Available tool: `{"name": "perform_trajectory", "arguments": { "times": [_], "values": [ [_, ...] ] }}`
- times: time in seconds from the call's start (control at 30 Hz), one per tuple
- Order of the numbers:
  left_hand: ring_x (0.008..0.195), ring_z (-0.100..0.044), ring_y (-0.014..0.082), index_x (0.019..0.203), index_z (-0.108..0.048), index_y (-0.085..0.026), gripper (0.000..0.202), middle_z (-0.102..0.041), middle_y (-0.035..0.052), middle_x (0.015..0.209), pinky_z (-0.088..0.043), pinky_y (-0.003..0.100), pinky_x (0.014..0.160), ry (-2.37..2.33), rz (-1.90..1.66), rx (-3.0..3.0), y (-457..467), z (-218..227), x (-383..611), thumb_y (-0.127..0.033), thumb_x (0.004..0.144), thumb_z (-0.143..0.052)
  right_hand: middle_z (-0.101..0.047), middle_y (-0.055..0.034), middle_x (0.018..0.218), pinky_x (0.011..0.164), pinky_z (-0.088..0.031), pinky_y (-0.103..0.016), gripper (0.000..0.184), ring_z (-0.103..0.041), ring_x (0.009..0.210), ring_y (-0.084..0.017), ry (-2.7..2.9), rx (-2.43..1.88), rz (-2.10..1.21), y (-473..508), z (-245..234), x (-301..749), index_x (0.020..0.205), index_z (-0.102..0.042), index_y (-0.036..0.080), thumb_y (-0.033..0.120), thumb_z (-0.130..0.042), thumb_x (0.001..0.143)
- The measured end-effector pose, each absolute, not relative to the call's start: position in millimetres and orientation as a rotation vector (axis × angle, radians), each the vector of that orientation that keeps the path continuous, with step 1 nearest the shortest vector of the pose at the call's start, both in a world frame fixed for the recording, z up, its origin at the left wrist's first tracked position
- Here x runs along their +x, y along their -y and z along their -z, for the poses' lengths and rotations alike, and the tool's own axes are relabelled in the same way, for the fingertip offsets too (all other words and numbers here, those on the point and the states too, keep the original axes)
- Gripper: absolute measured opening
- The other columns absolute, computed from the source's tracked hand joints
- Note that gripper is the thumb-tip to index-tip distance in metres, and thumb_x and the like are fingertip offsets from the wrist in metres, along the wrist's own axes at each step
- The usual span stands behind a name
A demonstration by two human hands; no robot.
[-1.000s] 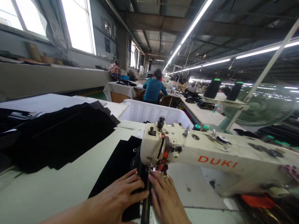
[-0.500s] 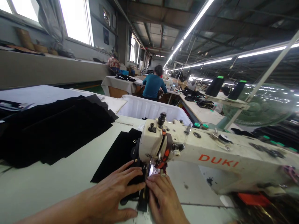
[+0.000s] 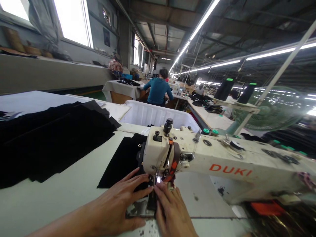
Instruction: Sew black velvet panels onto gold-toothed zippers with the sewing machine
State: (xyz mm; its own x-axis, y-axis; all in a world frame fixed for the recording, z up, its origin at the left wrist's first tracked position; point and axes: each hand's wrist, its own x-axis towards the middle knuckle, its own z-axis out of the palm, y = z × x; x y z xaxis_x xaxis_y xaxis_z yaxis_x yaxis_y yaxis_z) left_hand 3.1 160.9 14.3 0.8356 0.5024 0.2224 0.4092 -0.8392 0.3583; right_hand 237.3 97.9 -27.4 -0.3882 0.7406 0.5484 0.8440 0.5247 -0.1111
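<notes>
A cream sewing machine (image 3: 222, 164) marked DUKI stands on the pale table (image 3: 61, 194). A black fabric piece (image 3: 122, 161) lies under its needle head and runs away from me. My left hand (image 3: 118, 205) lies flat on the near end of that fabric, fingers spread toward the needle. My right hand (image 3: 172, 210) rests just right of the seam line, fingers stretched forward and pressing a narrow dark strip at the presser foot. A small lamp glows at the needle between my fingertips.
A large stack of black fabric pieces (image 3: 49, 141) covers the table's left side. A white plastic bin (image 3: 158, 117) stands behind the machine. A green fan (image 3: 271, 110) and thread cones (image 3: 223, 89) are at right. A person in a teal top (image 3: 158, 90) sits further back.
The black fabric has fed away from me under the needle, so less of it lies near my hands. Both hands followed it forward toward the presser foot.
</notes>
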Motion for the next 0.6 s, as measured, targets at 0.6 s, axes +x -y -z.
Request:
{"name": "perform_trajectory", "arguments": {
  "times": [0.6],
  "values": [
    [0.139, -0.038, 0.0340, 0.147, -0.043, -0.028, 0.077, -0.044, 0.0114, 0.150, -0.020, 0.054, 0.118, -0.661, -0.451, 2.693, -161.2, -20.3, 3.9, -0.056, 0.080, -0.071, -0.061, -0.0101, 0.132, 0.093, -0.056, -0.047, 0.050, -0.061, 0.114, -0.029, 2.291, -1.281, 0.400, -99.8, 27.7, 239.6, 0.133, -0.053, 0.014, 0.009, -0.045, 0.084]
  ]
}}
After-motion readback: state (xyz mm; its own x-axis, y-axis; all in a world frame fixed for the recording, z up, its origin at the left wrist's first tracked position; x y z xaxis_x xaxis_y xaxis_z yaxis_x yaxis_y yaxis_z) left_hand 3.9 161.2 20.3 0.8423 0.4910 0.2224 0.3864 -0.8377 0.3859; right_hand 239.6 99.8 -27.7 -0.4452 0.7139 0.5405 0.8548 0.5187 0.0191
